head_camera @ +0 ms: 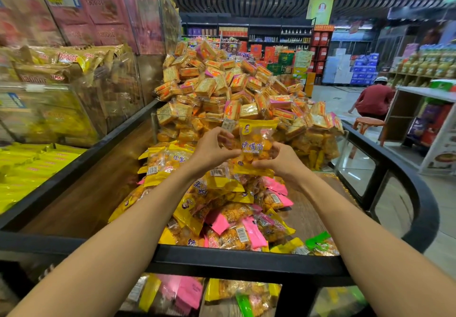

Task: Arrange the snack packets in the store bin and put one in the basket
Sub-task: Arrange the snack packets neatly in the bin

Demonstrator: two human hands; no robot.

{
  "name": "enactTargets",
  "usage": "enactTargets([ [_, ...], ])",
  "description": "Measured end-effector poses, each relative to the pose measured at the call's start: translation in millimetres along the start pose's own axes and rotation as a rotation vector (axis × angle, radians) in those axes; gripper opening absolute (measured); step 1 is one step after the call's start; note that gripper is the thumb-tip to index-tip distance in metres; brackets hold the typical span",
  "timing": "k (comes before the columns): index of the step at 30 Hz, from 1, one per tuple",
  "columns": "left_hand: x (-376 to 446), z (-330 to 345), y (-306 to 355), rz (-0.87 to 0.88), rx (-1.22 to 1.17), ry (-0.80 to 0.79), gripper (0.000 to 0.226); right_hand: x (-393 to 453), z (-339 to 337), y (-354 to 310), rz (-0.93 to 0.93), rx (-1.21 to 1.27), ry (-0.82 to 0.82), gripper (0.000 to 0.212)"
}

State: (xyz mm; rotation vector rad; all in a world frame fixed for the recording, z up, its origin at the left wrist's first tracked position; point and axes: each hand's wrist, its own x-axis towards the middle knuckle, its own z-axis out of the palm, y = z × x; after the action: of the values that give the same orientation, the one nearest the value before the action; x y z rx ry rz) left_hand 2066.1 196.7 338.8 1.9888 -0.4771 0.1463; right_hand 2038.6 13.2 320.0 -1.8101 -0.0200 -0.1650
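store bin (222, 258), black-rimmed, wood floor: nearest item. inside, a loose heap of snack packets (222, 208), yellow and pink ends, one green-ended by the right corner. above the heap, both forearms extended. left hand (212, 150) fingers curled, pinching the left edge of a yellow packet (256, 147). right hand (281, 161) grips the same packet at its lower right corner. packet held upright, clear of the heap. behind, past a clear divider (187, 119), a tall mound of square biscuit packs (222, 87). far right, a crouching person in red (375, 99).
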Motion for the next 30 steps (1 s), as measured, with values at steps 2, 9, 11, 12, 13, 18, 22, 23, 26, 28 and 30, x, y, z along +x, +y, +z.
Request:
enactTargets([
  [2, -1.6, 7.5, 5.1, -0.01, -0.117, -0.072, 0.036, -1.7, 4.5, 1.6, -0.095, -0.154, 0.033, 0.056],
  [9, 2.0, 16.3, 3.2, -0.19, -0.244, -0.088, 0.062, -9.6, 20.2, -1.6, -0.204, -0.359, -0.058, 0.087],
  [11, 3.4, 14.5, 1.2, -0.198, -0.245, -0.041, 0.058, -13.6, 23.0, -6.0, -0.204, -0.324, -0.103, 0.077],
  [12, 3.5, 13.8, 0.6, -0.196, -0.257, -0.022, 0.051, -15.3, 23.2, -8.7, -0.208, -0.29, -0.106, 0.067],
  [13, 3.7, 12.8, 0.5, -0.206, -0.271, -0.014, 0.044, -15.0, 22.5, -9.7, -0.218, -0.25, -0.079, 0.054],
  [18, 3.4, 7.4, 8.1, -0.244, -0.4, -0.168, 0.031, -2.7, 6.7, -10.7, -0.146, -0.05, 0.258, 0.029],
  [22, -1.5, 7.4, 10.9, -0.263, -0.421, -0.32, 0.039, 5.9, 1.8, -10.6, 0.044, 0.177, 0.235, 0.054],
  [23, -3.2, 7.9, 11.8, -0.277, -0.418, -0.34, 0.039, 4.9, 2.9, -11.2, 0.043, 0.2, 0.238, 0.058],
  [26, -4.7, 9.6, 12.7, -0.267, -0.403, -0.37, 0.036, 0.7, 5.1, -10.0, -0.017, 0.192, 0.25, 0.055],
  [28, -3.7, 10.1, 13.4, -0.24, -0.399, -0.348, 0.037, -1.8, 5.0, -10.0, -0.05, 0.176, 0.241, 0.053],
  [30, 0.9, 10.9, 9.7, -0.232, -0.389, -0.269, 0.045, -4.6, 6.2, -10.7, -0.066, 0.166, 0.232, 0.051],
])
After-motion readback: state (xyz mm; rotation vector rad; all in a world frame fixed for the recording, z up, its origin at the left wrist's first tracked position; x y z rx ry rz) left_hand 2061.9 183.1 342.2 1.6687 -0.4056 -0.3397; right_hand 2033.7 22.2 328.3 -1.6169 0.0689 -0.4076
